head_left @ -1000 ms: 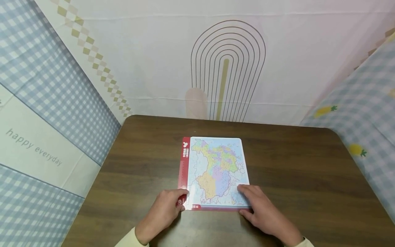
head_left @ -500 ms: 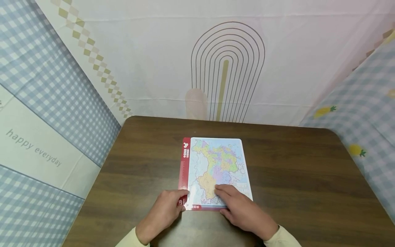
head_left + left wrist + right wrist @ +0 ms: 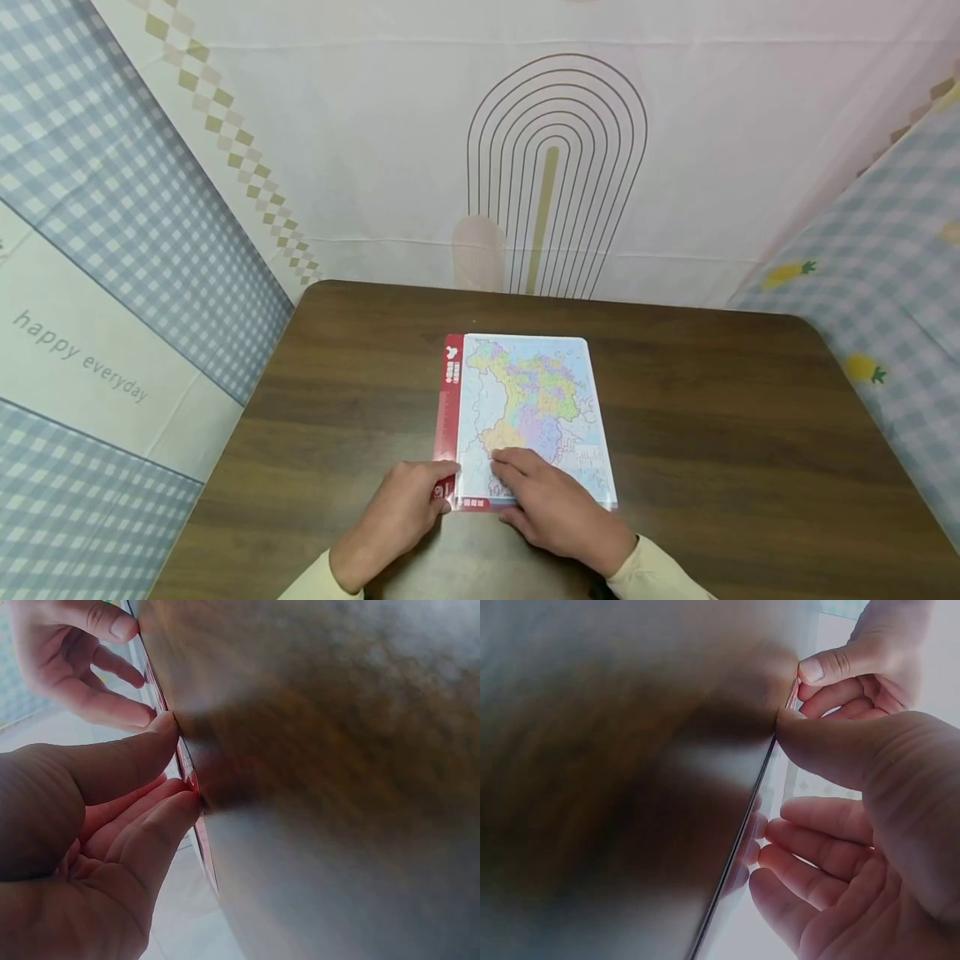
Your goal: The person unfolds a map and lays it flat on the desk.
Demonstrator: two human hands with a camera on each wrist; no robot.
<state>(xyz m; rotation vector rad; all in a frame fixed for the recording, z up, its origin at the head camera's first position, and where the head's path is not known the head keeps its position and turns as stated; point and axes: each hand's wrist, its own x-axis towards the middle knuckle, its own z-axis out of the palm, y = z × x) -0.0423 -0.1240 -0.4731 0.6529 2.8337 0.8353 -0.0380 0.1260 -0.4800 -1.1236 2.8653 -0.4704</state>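
A glossy coloured map sheet point(image 3: 528, 400) lies on the brown table, with a red strip point(image 3: 449, 408) down its left side. At its near left corner my left hand point(image 3: 401, 504) holds the red strip, index finger on top and thumb at the near edge. My right hand point(image 3: 555, 508) rests on the lower part of the map, fingers extended over it and thumb along the near edge. In the right wrist view, the fingers point(image 3: 817, 840) touch the shiny surface. The part of the map beneath my right hand is hidden.
The dark wood table point(image 3: 712, 433) extends around the map. A white cloth point(image 3: 360, 150) with an arch pattern hangs behind. Blue checked cloths hang at the left point(image 3: 135, 192) and right point(image 3: 862, 283).
My right hand has slid left along the map's near edge, from its right corner to near the middle-left. My left hand and the map have stayed in place.
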